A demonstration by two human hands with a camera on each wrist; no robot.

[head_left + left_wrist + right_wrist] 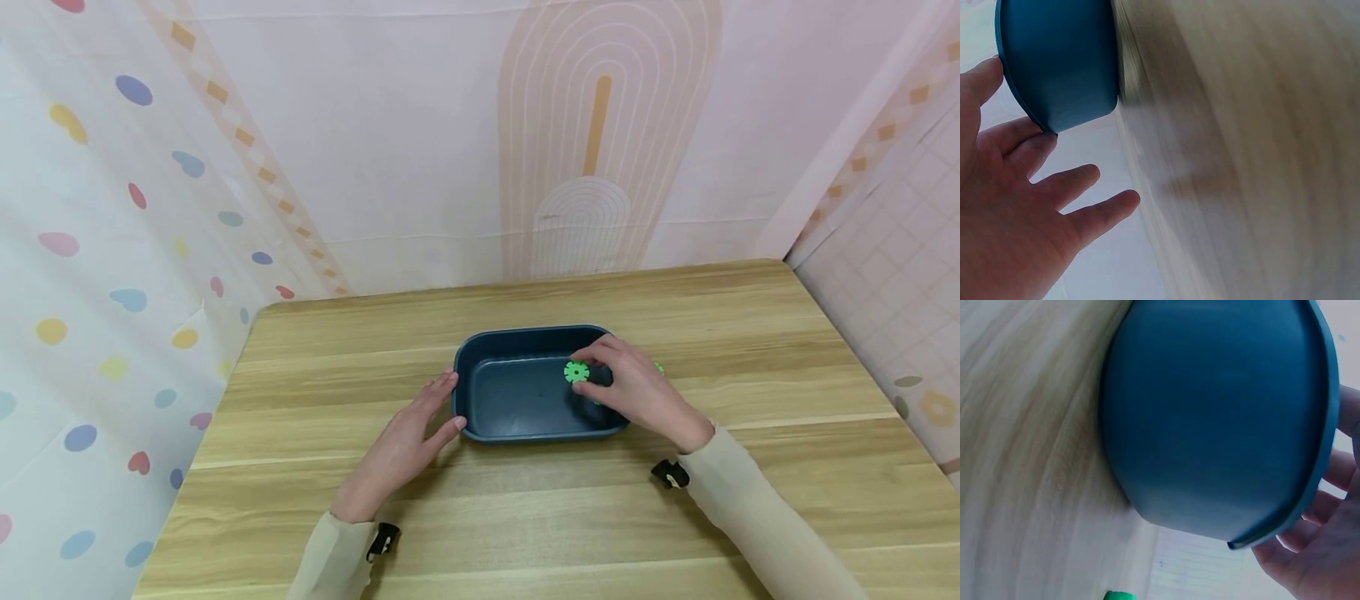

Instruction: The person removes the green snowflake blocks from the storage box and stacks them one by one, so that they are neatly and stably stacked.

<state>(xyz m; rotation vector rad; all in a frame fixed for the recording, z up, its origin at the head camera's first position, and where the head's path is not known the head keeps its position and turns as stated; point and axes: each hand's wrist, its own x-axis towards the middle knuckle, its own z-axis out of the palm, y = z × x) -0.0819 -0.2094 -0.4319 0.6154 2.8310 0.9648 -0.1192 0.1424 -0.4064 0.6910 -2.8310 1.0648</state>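
Observation:
A dark blue rectangular bin [540, 435] stands on the wooden table. My left hand [401, 442] is at its left end, with the fingertips and thumb touching the rim; in the left wrist view the fingers of the left hand [1029, 181] are spread and mostly straight. Above the inside of the bin, on its right side, my right hand [633, 387] pinches a green notched disc [576, 372] between thumb and fingers. From the right wrist view, the bin's outer wall [1210, 419] covers the disc and part of the right hand [1329, 550].
Another green piece [659, 367] peeks out behind the right hand, to the right of the bin. The wooden table [525, 517] meets a patterned curtain [420, 167] at the back, with more patterned cloth on both sides.

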